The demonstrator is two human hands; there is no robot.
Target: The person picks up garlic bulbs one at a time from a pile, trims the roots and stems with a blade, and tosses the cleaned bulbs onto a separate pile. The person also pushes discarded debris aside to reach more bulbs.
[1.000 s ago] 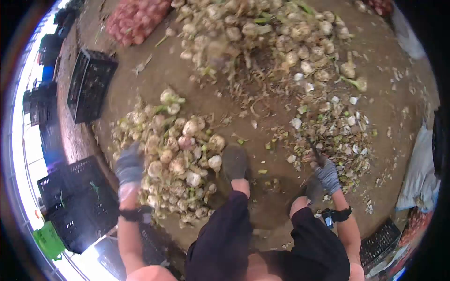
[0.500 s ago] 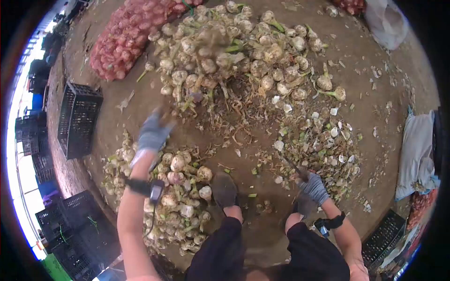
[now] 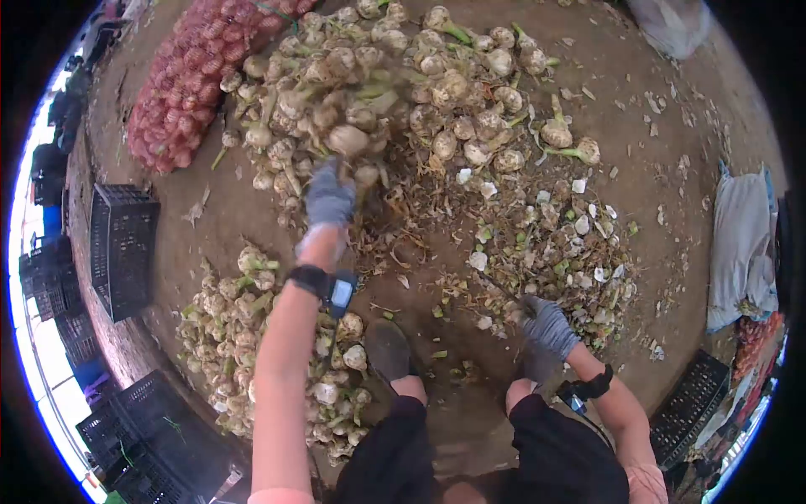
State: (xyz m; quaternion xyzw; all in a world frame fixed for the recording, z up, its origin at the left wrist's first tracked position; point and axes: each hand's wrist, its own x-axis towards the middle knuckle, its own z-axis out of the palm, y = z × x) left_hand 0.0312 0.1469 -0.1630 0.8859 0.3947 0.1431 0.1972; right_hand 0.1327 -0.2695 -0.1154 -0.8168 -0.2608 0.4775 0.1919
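Observation:
My left hand (image 3: 329,200), in a grey glove, reaches to the near edge of a large heap of garlic bulbs (image 3: 445,92) with stems. Its fingers touch or nearly touch the bulbs there; motion blur hides whether they grip one. My right hand (image 3: 547,328), also gloved, is closed round a knife (image 3: 499,287), whose thin dark blade points up and left. Below it and to its right lie garlic trimmings (image 3: 579,244), with white and green cut pieces. A second pile of garlic (image 3: 227,323) lies under and beside my left forearm.
A red mesh sack of bulbs (image 3: 189,88) lies at the upper left. Black crates (image 3: 124,252) stand along the left, with another crate (image 3: 690,407) at the lower right. A pale sack (image 3: 740,252) is at the right. My shoes (image 3: 389,349) stand between the piles.
My left hand has moved up and right from above the near garlic pile to the large heap. My right hand keeps the knife in about the same place. The view has shifted slightly.

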